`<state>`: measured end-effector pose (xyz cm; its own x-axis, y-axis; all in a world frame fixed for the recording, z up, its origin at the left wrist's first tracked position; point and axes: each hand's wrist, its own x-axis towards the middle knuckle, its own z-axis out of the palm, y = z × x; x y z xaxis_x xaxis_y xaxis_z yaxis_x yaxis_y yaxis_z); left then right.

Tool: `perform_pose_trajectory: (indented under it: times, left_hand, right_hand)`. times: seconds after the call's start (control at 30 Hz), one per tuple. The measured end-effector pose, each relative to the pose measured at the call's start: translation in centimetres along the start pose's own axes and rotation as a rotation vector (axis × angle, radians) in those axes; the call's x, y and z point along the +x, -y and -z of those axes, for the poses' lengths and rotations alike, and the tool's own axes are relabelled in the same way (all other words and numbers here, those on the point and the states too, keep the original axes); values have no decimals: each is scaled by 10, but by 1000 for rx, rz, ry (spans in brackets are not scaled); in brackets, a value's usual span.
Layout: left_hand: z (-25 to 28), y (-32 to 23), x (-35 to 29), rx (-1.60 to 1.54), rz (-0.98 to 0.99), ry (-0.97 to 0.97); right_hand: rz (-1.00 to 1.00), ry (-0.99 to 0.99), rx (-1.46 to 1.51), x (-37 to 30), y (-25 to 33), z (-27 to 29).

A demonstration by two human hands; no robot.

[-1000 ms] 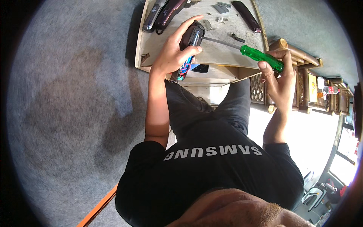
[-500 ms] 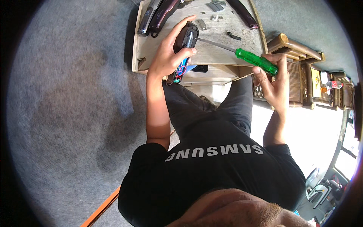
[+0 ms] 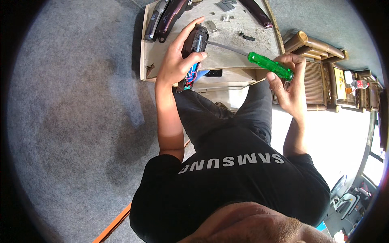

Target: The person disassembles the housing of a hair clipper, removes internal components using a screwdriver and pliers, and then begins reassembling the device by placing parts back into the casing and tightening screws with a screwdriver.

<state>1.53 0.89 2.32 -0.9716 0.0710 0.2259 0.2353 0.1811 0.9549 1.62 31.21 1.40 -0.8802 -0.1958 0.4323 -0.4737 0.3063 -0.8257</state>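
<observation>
While I watch from the head view, my left hand (image 3: 174,60) grips an opened black hair-clipper body (image 3: 193,44) over the pale wooden bench (image 3: 227,56), steadying it; my right hand (image 3: 285,83) closes on a green-handled screwdriver (image 3: 270,66), tip at the clipper. Spare clippers (image 3: 164,18) lie beyond.

Pale, scuffed wooden surface (image 3: 231,56) at the far edge, standing on grey carpeted floor (image 3: 77,121). At its far left, two clipper bodies side by side, one silvery grey (image 3: 154,22), one dark maroon (image 3: 172,18); at far right, a long dark casing piece (image 3: 256,11). Between them, scattered small metal parts (image 3: 224,6) and a small black piece (image 3: 246,37).
</observation>
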Motion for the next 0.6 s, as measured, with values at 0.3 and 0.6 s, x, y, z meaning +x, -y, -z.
perform_pose_trajectory:
  times: [0.3, 0.6]
  left_hand:
    - [2, 2, 1, -22, -49, 52]
    - [3, 1, 0, -38, 25, 70]
  right_hand:
    - [58, -55, -117, -7, -6, 0]
    - [1, -8, -23, -10, -10, -3]
